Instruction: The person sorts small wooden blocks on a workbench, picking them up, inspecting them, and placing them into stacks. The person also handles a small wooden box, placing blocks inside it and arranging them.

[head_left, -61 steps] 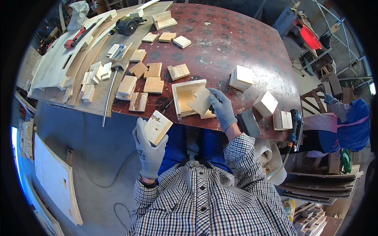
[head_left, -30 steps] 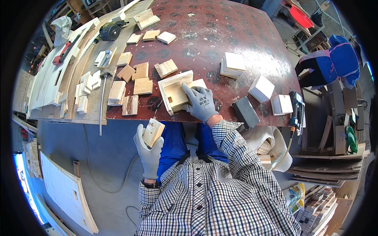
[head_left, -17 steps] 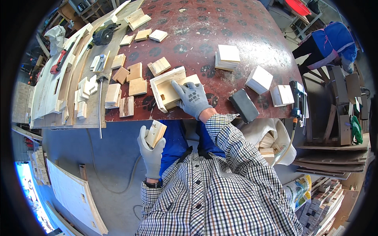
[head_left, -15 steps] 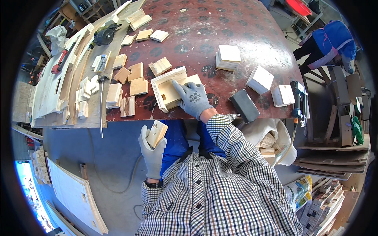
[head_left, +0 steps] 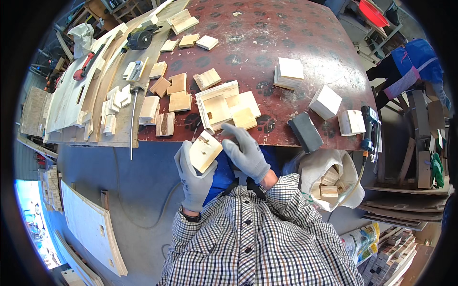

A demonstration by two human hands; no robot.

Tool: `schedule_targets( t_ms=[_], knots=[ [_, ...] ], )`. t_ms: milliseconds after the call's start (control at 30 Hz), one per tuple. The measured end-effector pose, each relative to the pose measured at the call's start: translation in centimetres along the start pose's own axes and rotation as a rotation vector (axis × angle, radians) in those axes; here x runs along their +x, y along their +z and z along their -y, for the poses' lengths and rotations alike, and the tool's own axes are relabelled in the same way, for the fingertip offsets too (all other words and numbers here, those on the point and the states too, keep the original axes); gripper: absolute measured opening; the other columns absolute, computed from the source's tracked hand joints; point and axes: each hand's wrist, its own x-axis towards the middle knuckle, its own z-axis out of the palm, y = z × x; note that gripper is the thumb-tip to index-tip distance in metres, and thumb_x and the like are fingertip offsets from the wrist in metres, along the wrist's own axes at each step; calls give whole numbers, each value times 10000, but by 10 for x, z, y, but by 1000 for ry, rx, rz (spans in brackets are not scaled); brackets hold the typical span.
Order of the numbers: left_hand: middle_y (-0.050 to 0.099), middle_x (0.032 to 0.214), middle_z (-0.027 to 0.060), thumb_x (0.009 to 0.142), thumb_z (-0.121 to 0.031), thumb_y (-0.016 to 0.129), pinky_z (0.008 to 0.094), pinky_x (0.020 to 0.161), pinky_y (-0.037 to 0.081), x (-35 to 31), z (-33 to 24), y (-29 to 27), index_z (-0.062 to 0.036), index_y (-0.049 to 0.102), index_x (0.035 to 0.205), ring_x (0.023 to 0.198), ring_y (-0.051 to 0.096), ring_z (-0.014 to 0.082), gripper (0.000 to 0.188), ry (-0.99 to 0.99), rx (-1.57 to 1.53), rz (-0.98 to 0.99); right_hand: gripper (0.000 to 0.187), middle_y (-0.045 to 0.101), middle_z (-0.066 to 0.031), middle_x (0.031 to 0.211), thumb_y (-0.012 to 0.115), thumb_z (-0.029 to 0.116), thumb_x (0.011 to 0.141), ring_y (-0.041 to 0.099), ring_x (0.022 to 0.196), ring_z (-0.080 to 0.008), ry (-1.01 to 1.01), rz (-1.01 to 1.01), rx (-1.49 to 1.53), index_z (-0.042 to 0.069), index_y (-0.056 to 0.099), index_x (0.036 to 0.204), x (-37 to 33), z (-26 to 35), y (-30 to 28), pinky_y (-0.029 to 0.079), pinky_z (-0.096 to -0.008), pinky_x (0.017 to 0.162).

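In front of the table's near edge, my gloved left hand (head_left: 193,174) grips a pale wooden block (head_left: 204,155) with dark knot marks on its face. My gloved right hand (head_left: 247,155) is just right of the block, apart from it, fingers spread and holding nothing. Beyond both hands, a shallow wooden tray (head_left: 230,87) lies on the red-brown table (head_left: 238,43). Loose wooden blocks (head_left: 244,118) rest in it and over its right side. A dark grey rectangular block (head_left: 305,132) lies to the right, near the table edge.
Stacked square blocks (head_left: 288,74) and an air tool with a hose (head_left: 369,126) lie on the right. Several wooden pieces (head_left: 179,101), a hammer (head_left: 135,109) and a black tool (head_left: 140,38) are leftward. A white sack of offcuts (head_left: 350,174) stands below. Another person (head_left: 415,62) bends at the far right.
My right hand has left the tray and come back toward my left hand. The left hand has raised and turned its block, showing its broad face. A block now lies at the tray's near right.
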Motion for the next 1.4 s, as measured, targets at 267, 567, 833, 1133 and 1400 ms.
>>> schedule_targets(
  t_ms=[267,567,833,1133,1400],
  knots=[
    [477,1472,252,754,-146,928,508,1122,468,9,-6,22,35,302,1605,1350,500,435,1072,99,-27,96,553,669,-94,1299,725,173,995,620,1140,-145,181,-145,337,-10,545,1484,-6,-22,-6,518,-297,986],
    [397,1531,248,780,-387,946,488,1192,401,64,71,72,19,288,1620,1418,444,400,1142,-71,56,106,492,702,-57,1064,710,185,998,633,846,-97,220,-285,313,-7,611,1440,63,-47,-67,549,-265,714],
    [562,1364,208,777,-500,910,529,1050,462,67,103,117,11,384,1543,1194,556,407,1061,16,142,26,599,728,-148,1175,772,180,964,687,946,-175,280,-59,61,-35,558,1481,104,-46,-54,574,-317,807],
    [575,1369,205,829,-494,863,524,1027,472,63,111,122,-23,412,1531,1159,570,408,959,108,207,-43,656,688,-219,1320,821,234,920,709,1120,-293,116,-184,-115,-31,563,1462,123,-57,-19,589,-386,892],
    [563,1395,200,829,-496,860,513,1037,466,63,105,121,-27,445,1492,1211,558,392,912,78,228,-16,716,630,-149,1442,755,449,898,552,1349,-376,-283,-78,-845,92,570,1491,85,-74,-20,394,-541,1120]
  ],
)
